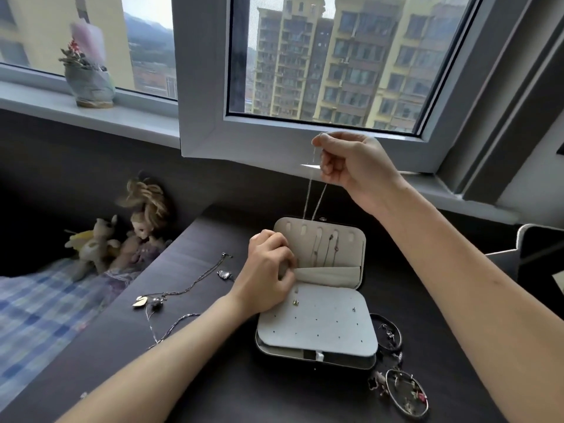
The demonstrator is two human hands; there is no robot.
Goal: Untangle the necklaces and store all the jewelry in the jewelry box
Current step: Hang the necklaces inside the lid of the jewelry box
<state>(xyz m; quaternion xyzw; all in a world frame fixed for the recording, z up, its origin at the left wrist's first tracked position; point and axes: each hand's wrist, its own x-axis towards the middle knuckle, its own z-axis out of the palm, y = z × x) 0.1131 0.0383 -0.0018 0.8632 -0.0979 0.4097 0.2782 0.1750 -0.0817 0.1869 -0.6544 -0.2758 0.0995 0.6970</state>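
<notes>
Two bangles (407,395) lie at the lower right of the frame on the dark worktop (213,377), just beside the open jewelry box (317,334) at the centre. Its pale earring panel carries two studs (295,302). The raised lid (355,254) has five slots, and at least two thin chains hang there.

The left hand (268,276) rests at the lid pocket's left edge with its fingers curled; I cannot tell whether they pinch anything. Left of the box lies a tangle of silver necklaces (183,290), their number unclear.

Higher up, the right hand (351,166) pinches a silver chain (309,193), whose two strands drop to the top of the lid.

At centre left one doll (143,230) and one plush toy (94,247) sit by a checked bed (30,315). One bouquet (88,71) stands on the windowsill at the upper left.
</notes>
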